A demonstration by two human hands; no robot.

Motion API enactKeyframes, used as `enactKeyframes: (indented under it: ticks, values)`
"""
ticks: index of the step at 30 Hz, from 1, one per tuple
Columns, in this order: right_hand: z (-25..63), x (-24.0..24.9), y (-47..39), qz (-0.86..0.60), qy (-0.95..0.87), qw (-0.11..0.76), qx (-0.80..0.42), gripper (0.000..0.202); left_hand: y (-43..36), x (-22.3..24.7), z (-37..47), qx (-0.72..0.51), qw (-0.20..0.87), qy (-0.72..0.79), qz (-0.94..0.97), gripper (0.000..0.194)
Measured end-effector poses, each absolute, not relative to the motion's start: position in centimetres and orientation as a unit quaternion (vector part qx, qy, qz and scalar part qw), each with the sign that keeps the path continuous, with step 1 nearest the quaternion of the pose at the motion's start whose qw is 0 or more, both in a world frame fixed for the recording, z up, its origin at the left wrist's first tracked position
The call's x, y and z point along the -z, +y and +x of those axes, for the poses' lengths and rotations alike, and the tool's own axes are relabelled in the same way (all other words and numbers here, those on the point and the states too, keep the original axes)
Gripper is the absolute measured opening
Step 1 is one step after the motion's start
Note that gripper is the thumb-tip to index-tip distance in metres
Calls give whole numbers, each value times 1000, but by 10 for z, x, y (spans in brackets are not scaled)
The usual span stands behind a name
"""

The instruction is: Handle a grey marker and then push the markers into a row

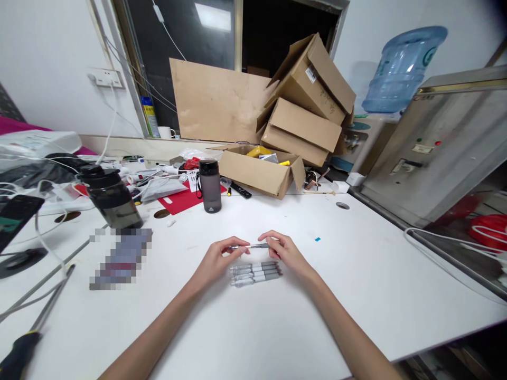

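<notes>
Between both hands, just above the white table (222,332), a slim pen (253,246) is held level. My left hand (220,257) pinches its left end, which looks clear or pale. My right hand (287,253) grips its grey right end between thumb and fingers. Right below the hands, several similar pens (253,274) lie side by side on the table, with clear left ends and grey right ends. The fingers cover both ends of the held pen, so its tip is hard to make out.
A dark bottle (210,187) stands beyond the hands, before an open cardboard box (253,174). Another bottle (111,198) and a pixelated patch are at left. A screwdriver (24,348) lies front left. A small blue scrap (317,239) sits right of my right hand.
</notes>
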State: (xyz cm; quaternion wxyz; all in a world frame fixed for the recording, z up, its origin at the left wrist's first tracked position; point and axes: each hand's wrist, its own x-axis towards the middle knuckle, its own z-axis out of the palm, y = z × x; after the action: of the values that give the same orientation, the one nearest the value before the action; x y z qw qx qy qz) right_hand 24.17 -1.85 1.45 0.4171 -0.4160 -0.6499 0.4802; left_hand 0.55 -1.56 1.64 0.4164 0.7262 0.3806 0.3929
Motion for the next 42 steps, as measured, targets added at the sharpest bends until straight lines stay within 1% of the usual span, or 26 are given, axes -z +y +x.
enactKeyframes:
  ticks: [2,6,9,12,17,21,27,31,33,36,42]
  values:
    - [241,-16,-19,-415,-647,422,-482,38,-16,-16,6,-399,421,385,717,31]
    - [235,-18,-24,-407,-646,432,-481,34,-13,-9,7,-434,476,401,651,35]
    - [229,-17,-28,-391,-663,411,-488,32,-10,-3,8,-478,510,392,598,39]
    - [224,-15,-30,-378,-692,400,-467,30,-10,-4,11,-493,534,368,579,39]
    - [221,-15,-28,-399,-676,457,-417,24,-18,-12,14,-441,551,352,615,39]
    - [218,-16,-27,-390,-657,497,-411,24,-23,-15,16,-391,530,349,666,39]
    - [213,-15,-29,-377,-652,504,-422,20,-26,-16,20,-339,501,354,713,40]
    - [215,-17,-28,-376,-641,511,-432,20,-27,-18,19,-330,517,343,712,39]
    - [218,-18,-26,-379,-629,531,-422,21,-27,-18,19,-325,529,330,711,36]
    - [226,-19,-20,-372,-584,590,-416,21,-26,-17,20,-321,536,310,717,34]
    - [241,-16,-9,-338,-441,676,-483,26,-15,-3,15,-332,552,335,688,28]
